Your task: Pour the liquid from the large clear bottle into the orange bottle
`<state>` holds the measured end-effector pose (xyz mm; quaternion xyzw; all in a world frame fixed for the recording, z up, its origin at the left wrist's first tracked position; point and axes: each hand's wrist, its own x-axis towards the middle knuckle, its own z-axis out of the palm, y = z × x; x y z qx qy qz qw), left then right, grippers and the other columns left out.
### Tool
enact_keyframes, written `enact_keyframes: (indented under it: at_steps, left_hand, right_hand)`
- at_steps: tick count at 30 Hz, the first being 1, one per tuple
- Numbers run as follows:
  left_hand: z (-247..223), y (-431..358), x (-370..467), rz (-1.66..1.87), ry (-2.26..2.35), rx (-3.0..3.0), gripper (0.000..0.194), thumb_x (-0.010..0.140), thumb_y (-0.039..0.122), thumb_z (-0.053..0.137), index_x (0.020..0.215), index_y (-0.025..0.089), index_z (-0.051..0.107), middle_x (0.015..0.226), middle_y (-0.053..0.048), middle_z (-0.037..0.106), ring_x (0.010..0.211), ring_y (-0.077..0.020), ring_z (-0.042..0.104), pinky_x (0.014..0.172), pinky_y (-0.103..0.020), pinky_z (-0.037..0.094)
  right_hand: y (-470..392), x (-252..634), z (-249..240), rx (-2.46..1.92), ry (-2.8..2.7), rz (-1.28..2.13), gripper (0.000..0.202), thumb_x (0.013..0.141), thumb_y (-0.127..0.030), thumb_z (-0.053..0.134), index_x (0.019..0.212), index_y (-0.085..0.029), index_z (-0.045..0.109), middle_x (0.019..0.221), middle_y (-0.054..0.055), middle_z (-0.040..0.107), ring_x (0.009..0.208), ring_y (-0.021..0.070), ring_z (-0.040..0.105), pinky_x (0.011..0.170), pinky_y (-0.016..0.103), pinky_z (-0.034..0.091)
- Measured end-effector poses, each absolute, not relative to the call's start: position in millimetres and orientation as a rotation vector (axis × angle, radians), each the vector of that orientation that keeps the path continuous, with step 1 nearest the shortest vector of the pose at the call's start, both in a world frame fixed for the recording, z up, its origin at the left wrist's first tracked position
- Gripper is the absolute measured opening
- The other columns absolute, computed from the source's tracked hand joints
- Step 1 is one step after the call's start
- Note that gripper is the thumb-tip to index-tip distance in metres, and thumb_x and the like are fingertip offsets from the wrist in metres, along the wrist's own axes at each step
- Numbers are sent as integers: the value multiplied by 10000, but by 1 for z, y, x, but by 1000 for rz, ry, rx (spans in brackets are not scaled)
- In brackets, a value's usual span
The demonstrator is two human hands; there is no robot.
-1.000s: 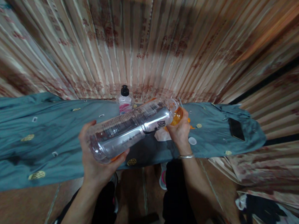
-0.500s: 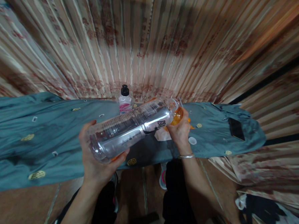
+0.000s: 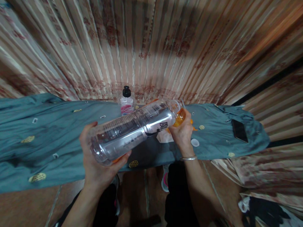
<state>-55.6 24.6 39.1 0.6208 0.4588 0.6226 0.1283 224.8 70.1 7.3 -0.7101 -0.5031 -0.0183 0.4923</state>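
Observation:
A large clear plastic bottle (image 3: pixel 132 128) with dark print lies tilted across the view, its neck up and to the right. My left hand (image 3: pixel 98 160) is wrapped round its base, thumb and fingers on either side. By the neck, my right hand (image 3: pixel 181 130) is closed on an orange see-through plastic piece (image 3: pixel 180 118); its full shape is hidden behind the fingers and the bottle. Whether the right hand also touches the bottle neck, I cannot tell. Orange edges also show behind the bottle. Beyond it stands a small bottle (image 3: pixel 127 103) with a black cap and pink label.
A green patterned cloth (image 3: pixel 53 132) covers the narrow table. On it are a white round cap (image 3: pixel 195 142), a pale tissue-like piece (image 3: pixel 164 137) and a dark phone (image 3: pixel 239 131) at the right. A pleated curtain (image 3: pixel 137 43) hangs close behind.

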Motion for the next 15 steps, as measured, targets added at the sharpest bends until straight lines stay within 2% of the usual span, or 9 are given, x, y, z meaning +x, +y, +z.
enact_keyframes:
  at_steps: [9, 12, 15]
  left_hand:
    - [39, 22, -55, 1792, 1369, 1763, 932, 584, 464, 957, 1434, 397, 579, 1306, -96, 609, 1102, -380, 676, 926, -638, 662]
    - [39, 22, -56, 1764, 1390, 1793, 922, 627, 477, 928, 1467, 424, 552, 1349, -102, 594, 1140, -401, 668, 968, -691, 631]
    - [38, 22, -57, 1774, 1386, 1812, 948, 624, 491, 936, 1486, 412, 548, 1352, -100, 594, 1130, -392, 669, 979, -688, 626]
  right_hand:
    - [71, 225, 6, -1705, -1238, -113, 721, 752, -561, 749, 1345, -188, 578, 1182, 143, 803, 995, 301, 803, 844, 414, 659]
    - [70, 225, 6, -1718, -1234, -101, 725, 752, -554, 749, 1352, -185, 577, 1175, 145, 805, 996, 308, 804, 851, 426, 660]
    - [70, 224, 7, -1728, -1227, -96, 732, 744, -548, 751, 1355, -188, 569, 1192, 151, 798, 1007, 318, 801, 858, 443, 659]
